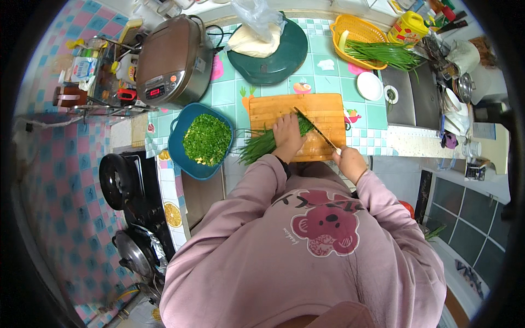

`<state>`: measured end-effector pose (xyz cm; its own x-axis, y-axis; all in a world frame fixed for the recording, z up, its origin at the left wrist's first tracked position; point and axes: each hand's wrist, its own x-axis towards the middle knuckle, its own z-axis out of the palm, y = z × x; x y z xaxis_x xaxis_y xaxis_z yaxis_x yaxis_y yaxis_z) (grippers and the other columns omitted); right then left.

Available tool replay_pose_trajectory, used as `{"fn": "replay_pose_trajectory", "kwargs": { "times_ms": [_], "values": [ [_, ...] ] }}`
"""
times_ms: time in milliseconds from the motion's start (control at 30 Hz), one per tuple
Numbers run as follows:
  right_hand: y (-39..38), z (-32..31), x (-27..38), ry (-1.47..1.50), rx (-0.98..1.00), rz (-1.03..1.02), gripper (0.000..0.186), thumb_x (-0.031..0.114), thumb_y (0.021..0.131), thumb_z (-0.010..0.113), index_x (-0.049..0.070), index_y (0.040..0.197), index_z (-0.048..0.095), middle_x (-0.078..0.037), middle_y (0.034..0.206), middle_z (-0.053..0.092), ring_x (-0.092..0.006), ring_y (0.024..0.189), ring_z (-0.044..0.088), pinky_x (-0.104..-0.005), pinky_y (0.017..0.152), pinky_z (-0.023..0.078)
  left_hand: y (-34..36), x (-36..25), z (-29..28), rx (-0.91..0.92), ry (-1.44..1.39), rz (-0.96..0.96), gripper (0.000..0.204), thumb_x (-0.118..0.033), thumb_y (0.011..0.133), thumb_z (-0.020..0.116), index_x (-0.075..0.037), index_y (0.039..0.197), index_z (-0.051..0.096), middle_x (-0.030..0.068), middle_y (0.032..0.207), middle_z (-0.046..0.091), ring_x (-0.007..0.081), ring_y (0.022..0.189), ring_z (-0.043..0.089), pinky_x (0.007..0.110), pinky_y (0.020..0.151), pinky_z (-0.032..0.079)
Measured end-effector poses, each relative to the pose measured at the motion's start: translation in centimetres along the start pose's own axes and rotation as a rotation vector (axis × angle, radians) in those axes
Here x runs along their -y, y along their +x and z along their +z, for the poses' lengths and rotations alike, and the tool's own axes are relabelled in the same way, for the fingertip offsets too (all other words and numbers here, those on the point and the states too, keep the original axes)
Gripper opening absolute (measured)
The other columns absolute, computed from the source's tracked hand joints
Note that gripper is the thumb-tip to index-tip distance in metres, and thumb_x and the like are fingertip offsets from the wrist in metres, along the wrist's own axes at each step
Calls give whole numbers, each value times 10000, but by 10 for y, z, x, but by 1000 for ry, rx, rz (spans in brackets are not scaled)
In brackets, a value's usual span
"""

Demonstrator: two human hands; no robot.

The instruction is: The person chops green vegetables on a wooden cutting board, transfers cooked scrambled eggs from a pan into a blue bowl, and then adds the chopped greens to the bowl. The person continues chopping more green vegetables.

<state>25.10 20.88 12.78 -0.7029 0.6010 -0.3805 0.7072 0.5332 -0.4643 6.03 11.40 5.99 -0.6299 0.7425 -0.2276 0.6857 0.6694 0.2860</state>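
On the wooden cutting board point(322, 104) lies a bundle of long green chives point(257, 143), trailing off its left side. My left hand point(287, 134) presses on the bundle with curled fingers. My right hand point(350, 161) is closed round the light handle of a knife point(316, 128), whose blade crosses the chives just right of my left hand. Left of the board stands a blue bowl point(176, 159) holding finely chopped greens point(206, 136) with pale bits among them.
Behind are a rice cooker point(172, 60), a green lid point(268, 72) bearing bagged dough point(251, 44), and a yellow basket point(344, 24) of greens. A white dish point(369, 86) sits before the sink point(418, 104). Black pans point(115, 180) stand on the stove at left.
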Motion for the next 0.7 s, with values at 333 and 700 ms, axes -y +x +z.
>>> {"fn": "replay_pose_trajectory", "kwargs": {
  "times_ms": [333,700],
  "values": [
    [67,32,-27,115,219,-84,468,431,923,544,-17,855,661,-281,831,653,-453,843,631,-495,763,506,0,-5,0,-3,97,17,808,-347,626,852,-94,1295,475,79,1148,511,263,1112,473,394,936,364],
    [79,41,-12,160,165,15,385,362,861,588,-11,845,679,-270,829,657,-432,861,637,-485,773,500,-6,-1,5,5,72,43,858,-326,628,845,-67,1331,427,98,1163,508,277,1113,475,407,931,367]
  ]
}}
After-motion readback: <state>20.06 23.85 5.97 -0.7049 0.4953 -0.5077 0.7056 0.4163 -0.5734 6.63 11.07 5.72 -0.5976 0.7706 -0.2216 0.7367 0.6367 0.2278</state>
